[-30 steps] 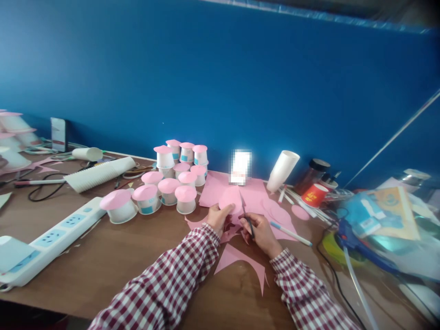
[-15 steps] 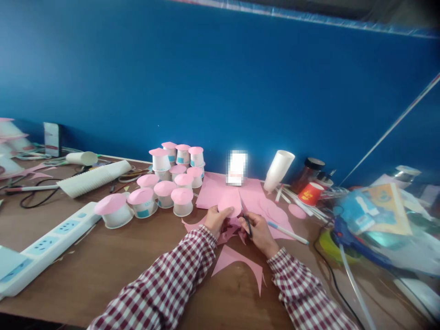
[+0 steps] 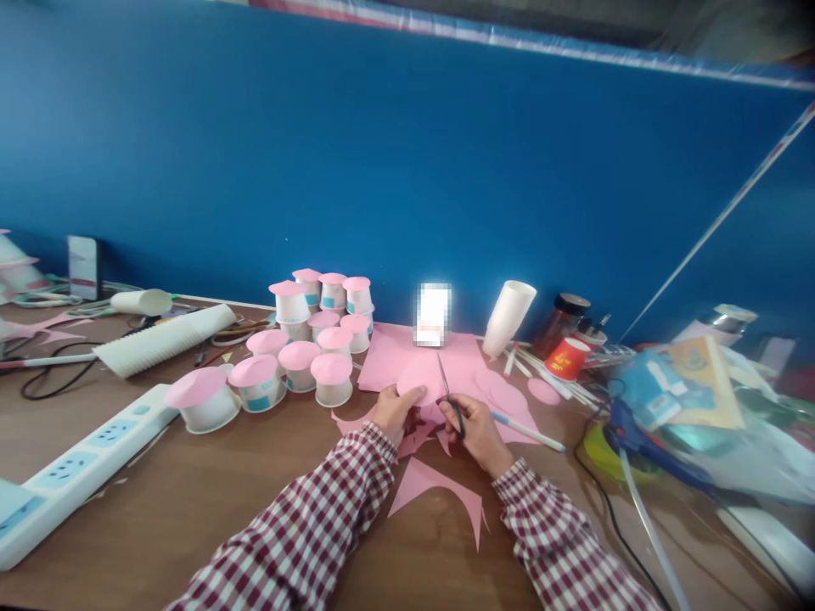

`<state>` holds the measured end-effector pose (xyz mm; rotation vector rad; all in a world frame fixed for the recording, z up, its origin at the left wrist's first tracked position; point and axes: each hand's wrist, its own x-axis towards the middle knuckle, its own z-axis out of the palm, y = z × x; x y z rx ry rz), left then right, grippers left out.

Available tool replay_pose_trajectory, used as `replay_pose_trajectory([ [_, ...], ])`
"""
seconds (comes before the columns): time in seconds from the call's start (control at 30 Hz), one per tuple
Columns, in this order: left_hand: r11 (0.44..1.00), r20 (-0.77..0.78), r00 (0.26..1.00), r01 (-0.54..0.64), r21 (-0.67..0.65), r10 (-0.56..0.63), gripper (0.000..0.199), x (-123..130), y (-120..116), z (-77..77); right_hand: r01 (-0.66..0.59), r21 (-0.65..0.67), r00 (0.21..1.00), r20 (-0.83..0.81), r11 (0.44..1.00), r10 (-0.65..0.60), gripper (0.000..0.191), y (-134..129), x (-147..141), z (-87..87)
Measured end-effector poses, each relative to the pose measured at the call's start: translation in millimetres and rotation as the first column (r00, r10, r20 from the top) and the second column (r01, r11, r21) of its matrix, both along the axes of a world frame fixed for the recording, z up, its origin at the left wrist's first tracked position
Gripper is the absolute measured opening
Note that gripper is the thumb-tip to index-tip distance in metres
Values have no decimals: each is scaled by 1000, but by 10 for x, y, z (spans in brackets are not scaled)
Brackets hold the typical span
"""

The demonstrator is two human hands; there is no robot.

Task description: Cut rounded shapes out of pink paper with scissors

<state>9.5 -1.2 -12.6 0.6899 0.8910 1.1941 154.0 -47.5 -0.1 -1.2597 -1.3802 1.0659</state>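
While the left hand [image 3: 396, 412] pinches pink paper [image 3: 417, 389], the right seemingly grips scissors [image 3: 453, 407].

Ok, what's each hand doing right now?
Left hand: closed on pink paper.
Right hand: closed on the scissors.

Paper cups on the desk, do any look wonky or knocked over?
Yes: the long white cup stack lies on its side beyond the power strip. That looks odd because the pink-topped cups stand upright. I see no spill.
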Motion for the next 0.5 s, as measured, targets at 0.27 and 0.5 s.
replay_pose_trajectory([
  [0.27,1000,3,1000,10,-10,-10,26,-17,-53,74,4,-45,998,-57,999,-6,31,27,-15,-44],
  [0.5,997,125,990,-51,-55,58,22,-39,-43,125,71,-103,983,-164,992,-88,34,48,2,-41],
])
